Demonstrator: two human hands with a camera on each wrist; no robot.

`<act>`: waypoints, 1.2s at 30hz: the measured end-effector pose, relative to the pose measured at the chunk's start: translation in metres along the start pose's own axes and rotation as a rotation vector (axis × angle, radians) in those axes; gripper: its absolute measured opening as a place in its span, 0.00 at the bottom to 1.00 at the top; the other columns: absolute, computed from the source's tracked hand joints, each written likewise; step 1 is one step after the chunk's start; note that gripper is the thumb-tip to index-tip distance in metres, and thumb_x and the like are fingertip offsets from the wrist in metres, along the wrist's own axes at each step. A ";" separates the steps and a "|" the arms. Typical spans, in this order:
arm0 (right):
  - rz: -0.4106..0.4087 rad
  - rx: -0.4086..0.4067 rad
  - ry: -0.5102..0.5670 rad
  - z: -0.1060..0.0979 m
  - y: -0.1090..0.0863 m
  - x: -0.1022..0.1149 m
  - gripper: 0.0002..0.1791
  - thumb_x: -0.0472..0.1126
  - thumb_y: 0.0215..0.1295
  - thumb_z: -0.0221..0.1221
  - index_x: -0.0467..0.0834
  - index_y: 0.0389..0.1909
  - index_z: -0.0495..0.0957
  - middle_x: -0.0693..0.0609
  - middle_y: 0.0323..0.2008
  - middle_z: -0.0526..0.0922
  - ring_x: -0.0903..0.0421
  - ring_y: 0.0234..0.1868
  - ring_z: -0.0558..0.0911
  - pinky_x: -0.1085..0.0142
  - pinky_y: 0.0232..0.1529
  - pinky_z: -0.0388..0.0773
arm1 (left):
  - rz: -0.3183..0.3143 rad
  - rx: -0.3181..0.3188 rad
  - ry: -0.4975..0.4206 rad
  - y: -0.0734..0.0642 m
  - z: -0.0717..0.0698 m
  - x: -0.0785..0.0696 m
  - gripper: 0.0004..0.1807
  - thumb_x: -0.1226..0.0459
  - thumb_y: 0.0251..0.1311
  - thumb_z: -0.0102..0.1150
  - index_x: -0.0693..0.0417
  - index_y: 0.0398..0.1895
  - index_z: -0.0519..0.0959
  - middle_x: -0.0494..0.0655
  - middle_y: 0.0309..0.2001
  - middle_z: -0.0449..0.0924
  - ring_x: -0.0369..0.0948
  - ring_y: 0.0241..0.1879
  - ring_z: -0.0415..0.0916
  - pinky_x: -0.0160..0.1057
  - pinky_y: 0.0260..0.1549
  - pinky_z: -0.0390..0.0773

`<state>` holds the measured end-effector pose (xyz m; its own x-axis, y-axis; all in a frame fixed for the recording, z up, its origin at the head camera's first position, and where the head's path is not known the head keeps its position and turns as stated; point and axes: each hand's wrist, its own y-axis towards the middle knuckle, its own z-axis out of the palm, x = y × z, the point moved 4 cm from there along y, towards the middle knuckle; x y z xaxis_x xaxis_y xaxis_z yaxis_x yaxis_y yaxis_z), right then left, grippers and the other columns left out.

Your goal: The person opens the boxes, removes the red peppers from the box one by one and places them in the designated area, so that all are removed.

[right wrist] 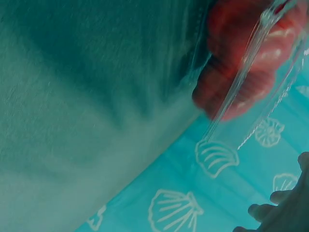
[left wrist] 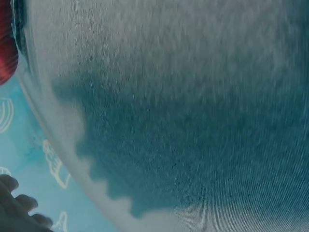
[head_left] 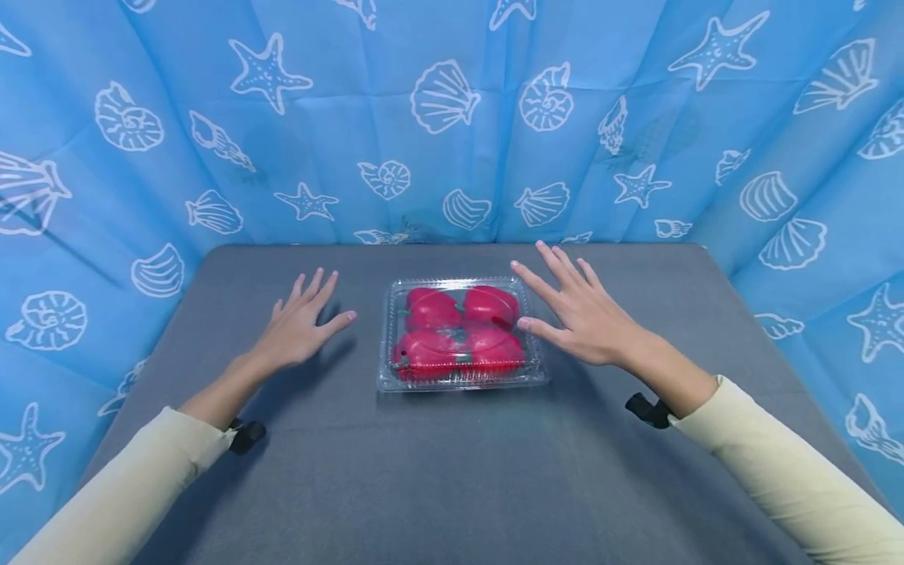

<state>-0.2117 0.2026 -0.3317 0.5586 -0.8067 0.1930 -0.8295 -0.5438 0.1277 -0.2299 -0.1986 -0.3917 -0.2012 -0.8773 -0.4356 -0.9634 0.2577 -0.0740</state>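
Observation:
A clear plastic clamshell box (head_left: 462,384) lies on the grey table, its lid down. Inside are several shiny, lobed red pieces (head_left: 431,310) with green stems that look like bell peppers. To the left of the box, my left hand (head_left: 300,322) hovers over the cloth with fingers spread, apart from the box. My right hand (head_left: 586,314) is held at the box's right side, fingers straight and spread. Its thumb overlaps the box edge in the head view; whether it touches cannot be told. The right wrist view shows the box (right wrist: 241,77) close by, beside that hand's fingertips (right wrist: 263,211).
Grey cloth covers the table (head_left: 452,479). A blue curtain (head_left: 466,157) with white shell and starfish prints hangs behind and along both sides. Dark wrist-camera mounts (head_left: 247,436) show beneath the cream sleeves (head_left: 784,463).

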 end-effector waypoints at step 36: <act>-0.541 0.018 -0.009 0.030 -0.002 0.087 0.47 0.58 0.56 0.69 0.59 0.76 0.59 0.43 0.74 0.59 0.46 0.73 0.60 0.40 0.65 0.63 | 0.199 0.188 -0.424 -0.023 0.031 -0.025 0.46 0.49 0.66 0.60 0.50 0.80 0.48 0.57 0.77 0.48 0.59 0.75 0.47 0.64 0.67 0.52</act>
<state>-0.1616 0.1266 -0.3442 0.9058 -0.4128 0.0956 -0.4237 -0.8857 0.1897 -0.1968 -0.1699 -0.4066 -0.2501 -0.5723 -0.7809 -0.8573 0.5058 -0.0962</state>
